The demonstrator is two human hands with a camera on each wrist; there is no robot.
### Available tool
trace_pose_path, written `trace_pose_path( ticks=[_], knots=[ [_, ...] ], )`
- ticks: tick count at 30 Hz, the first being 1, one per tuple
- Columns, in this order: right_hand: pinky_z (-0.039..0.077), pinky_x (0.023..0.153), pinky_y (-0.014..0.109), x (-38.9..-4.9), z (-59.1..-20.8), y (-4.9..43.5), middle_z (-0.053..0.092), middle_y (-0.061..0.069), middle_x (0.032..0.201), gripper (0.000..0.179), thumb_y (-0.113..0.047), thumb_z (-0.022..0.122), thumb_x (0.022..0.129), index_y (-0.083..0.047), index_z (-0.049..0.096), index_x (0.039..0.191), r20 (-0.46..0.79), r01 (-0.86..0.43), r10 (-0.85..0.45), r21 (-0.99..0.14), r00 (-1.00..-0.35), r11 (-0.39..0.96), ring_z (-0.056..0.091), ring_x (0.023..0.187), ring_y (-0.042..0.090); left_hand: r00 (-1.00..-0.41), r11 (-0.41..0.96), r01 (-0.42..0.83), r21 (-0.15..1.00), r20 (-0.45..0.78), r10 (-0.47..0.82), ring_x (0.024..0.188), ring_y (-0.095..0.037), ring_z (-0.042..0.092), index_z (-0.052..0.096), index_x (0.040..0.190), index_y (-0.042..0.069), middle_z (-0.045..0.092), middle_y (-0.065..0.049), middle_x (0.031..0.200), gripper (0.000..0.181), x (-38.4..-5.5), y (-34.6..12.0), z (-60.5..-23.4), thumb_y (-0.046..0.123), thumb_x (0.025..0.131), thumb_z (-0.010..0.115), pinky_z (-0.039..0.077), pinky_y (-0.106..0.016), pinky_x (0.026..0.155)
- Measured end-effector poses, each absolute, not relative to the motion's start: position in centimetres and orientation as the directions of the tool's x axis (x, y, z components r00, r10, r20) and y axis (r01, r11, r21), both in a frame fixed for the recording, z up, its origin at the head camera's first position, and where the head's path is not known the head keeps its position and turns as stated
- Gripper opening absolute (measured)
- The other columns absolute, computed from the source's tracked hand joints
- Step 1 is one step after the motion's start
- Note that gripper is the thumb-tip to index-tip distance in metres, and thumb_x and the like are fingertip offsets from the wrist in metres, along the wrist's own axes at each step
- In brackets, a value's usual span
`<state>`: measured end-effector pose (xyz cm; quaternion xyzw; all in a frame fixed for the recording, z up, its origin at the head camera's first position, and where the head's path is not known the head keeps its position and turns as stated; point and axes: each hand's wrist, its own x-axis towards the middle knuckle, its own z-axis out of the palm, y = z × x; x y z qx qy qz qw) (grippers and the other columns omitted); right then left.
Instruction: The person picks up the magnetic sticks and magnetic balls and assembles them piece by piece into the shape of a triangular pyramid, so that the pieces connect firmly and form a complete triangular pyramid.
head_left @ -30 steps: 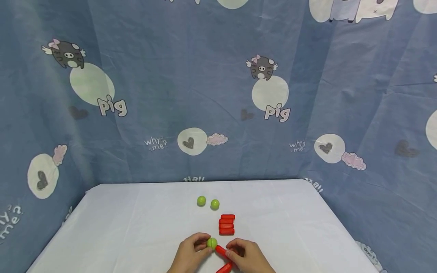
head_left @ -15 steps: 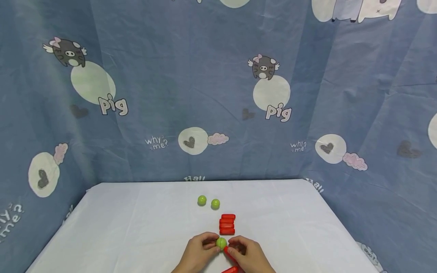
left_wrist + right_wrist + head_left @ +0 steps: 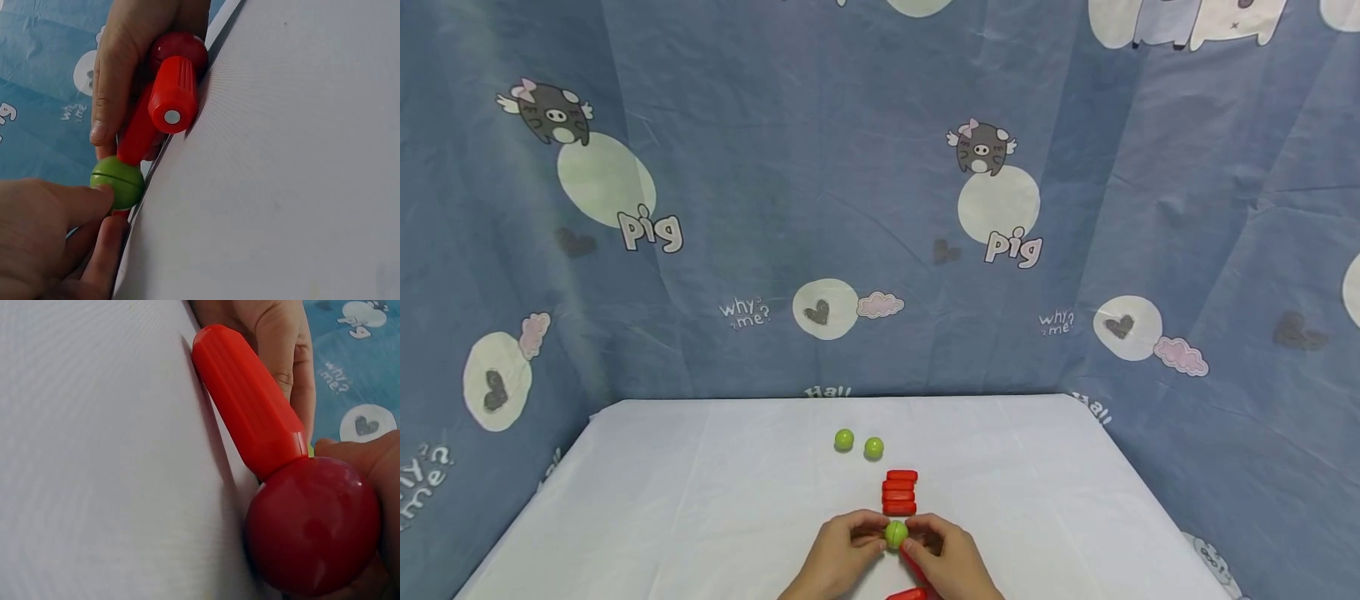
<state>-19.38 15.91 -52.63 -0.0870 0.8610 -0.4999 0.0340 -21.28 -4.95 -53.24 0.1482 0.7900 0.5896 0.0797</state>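
- A blue printed backdrop [image 3: 820, 167] is hanging along the far side.
- The white surface [image 3: 737, 483] is carrying everything in front of it.
- The left hand [image 3: 841, 552] is pinching a green ball between thumb and fingers, probably to steady it while leaving its right side reachable.
- The right hand [image 3: 951, 560] is grasping a red stick, seemingly so its end is lining up with that ball.
- Four spare red sticks [image 3: 899, 496] are lying side by side just beyond the hands, presumably for easy picking.
- The held red stick [image 3: 136, 137] is slanting between the green ball and a dark red ball.
- A second red stick [image 3: 247, 403] is reaching leftward from the dark red ball [image 3: 315, 525], touching it.
- The pinched green ball [image 3: 897, 534] is sitting between both hands.
- Two loose green balls [image 3: 844, 440] [image 3: 874, 448] are resting farther off, perhaps out of the way.
- A pale disc [image 3: 172, 117], possibly a magnet, is showing on the second stick's end.
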Motion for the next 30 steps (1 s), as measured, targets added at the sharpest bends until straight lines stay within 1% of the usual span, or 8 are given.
trace_pose_path(
  ticks=[4, 7, 12, 15, 19, 21, 25, 30],
  knots=[
    [0.052, 0.071, 0.019, -19.35, -52.60, 15.86, 0.073, 0.002, 0.101, 0.032, -0.026, 0.076, 0.092, -0.009, 0.071, 0.118, 0.028, -0.109, -0.170, -0.865, -0.985, 0.490, 0.064, 0.081, 0.004, -0.929, 0.296, 0.163, 0.941, 0.046, 0.367, 0.100, -0.012, 0.071, 0.075, 0.114, 0.008, 0.075, -0.007, 0.113, 0.024, -21.24, -4.86, -53.32, 0.006, 0.091, 0.074, 0.058, -0.022, 0.083],
    [0.052, 0.072, 0.018, -19.34, -52.54, 15.77, 0.073, 0.002, 0.105, 0.036, -0.028, 0.078, 0.091, -0.009, 0.071, 0.120, 0.022, -0.106, -0.169, -0.857, -0.985, 0.504, 0.064, 0.083, 0.004, -0.916, 0.336, 0.221, 0.915, 0.078, 0.393, 0.103, -0.009, 0.069, 0.076, 0.114, 0.013, 0.076, -0.002, 0.113, 0.022, -21.20, -4.87, -53.44, 0.012, 0.092, 0.073, 0.055, -0.021, 0.085],
    [0.052, 0.072, 0.018, -19.23, -52.31, 15.72, 0.073, 0.000, 0.099, 0.038, -0.028, 0.080, 0.088, -0.009, 0.072, 0.120, 0.037, -0.124, -0.175, -0.849, -0.984, 0.514, 0.063, 0.081, 0.002, -0.903, 0.358, 0.289, 0.888, 0.128, 0.411, 0.106, -0.004, 0.067, 0.077, 0.114, 0.015, 0.077, 0.002, 0.112, 0.020, -21.17, -4.94, -53.48, 0.017, 0.095, 0.071, 0.054, -0.022, 0.088],
    [0.052, 0.070, 0.018, -19.11, -52.19, 15.63, 0.071, -0.003, 0.094, 0.034, -0.028, 0.080, 0.088, -0.010, 0.073, 0.117, 0.041, -0.123, -0.166, -0.845, -0.985, 0.521, 0.062, 0.078, 0.001, -0.915, 0.346, 0.274, 0.897, 0.133, 0.380, 0.101, -0.002, 0.067, 0.077, 0.112, 0.013, 0.077, 0.000, 0.110, 0.018, -21.15, -4.91, -53.54, 0.017, 0.095, 0.072, 0.054, -0.020, 0.085],
    [0.051, 0.068, 0.018, -19.08, -52.06, 15.39, 0.070, -0.005, 0.089, 0.031, -0.028, 0.080, 0.087, -0.010, 0.074, 0.113, 0.034, -0.104, -0.140, -0.841, -0.990, 0.532, 0.060, 0.076, 0.001, -0.950, 0.320, 0.232, 0.918, 0.143, 0.278, 0.093, -0.003, 0.067, 0.074, 0.110, 0.009, 0.075, -0.005, 0.106, 0.019, -21.26, -4.86, -53.52, 0.011, 0.091, 0.075, 0.056, -0.018, 0.079],
    [0.050, 0.068, 0.018, -19.09, -52.03, 15.30, 0.070, -0.005, 0.088, 0.031, -0.027, 0.080, 0.087, -0.010, 0.074, 0.112, 0.028, -0.094, -0.130, -0.840, -0.991, 0.534, 0.060, 0.076, 0.002, -0.963, 0.322, 0.214, 0.922, 0.142, 0.231, 0.091, -0.004, 0.066, 0.073, 0.111, 0.007, 0.073, -0.005, 0.103, 0.022, -21.33, -4.79, -53.51, 0.008, 0.089, 0.077, 0.056, -0.018, 0.077],
    [0.050, 0.068, 0.019, -19.12, -51.92, 15.26, 0.070, -0.004, 0.088, 0.030, -0.027, 0.080, 0.087, -0.010, 0.074, 0.111, 0.008, -0.070, -0.117, -0.838, -0.993, 0.541, 0.060, 0.077, 0.005, -0.976, 0.356, 0.178, 0.917, 0.119, 0.181, 0.093, -0.008, 0.066, 0.072, 0.113, 0.007, 0.071, -0.004, 0.103, 0.028, -21.55, -4.54, -53.52, 0.007, 0.086, 0.080, 0.057, -0.019, 0.080],
    [0.050, 0.068, 0.019, -19.08, -51.86, 15.33, 0.069, -0.005, 0.088, 0.030, -0.028, 0.080, 0.087, -0.011, 0.074, 0.111, 0.012, -0.071, -0.108, -0.825, -0.994, 0.561, 0.060, 0.077, 0.005, -0.977, 0.387, 0.196, 0.901, 0.143, 0.161, 0.098, -0.016, 0.068, 0.072, 0.114, 0.004, 0.071, -0.007, 0.108, 0.030, -21.91, -4.23, -53.65, 0.006, 0.084, 0.081, 0.058, -0.022, 0.084]
  ],
)
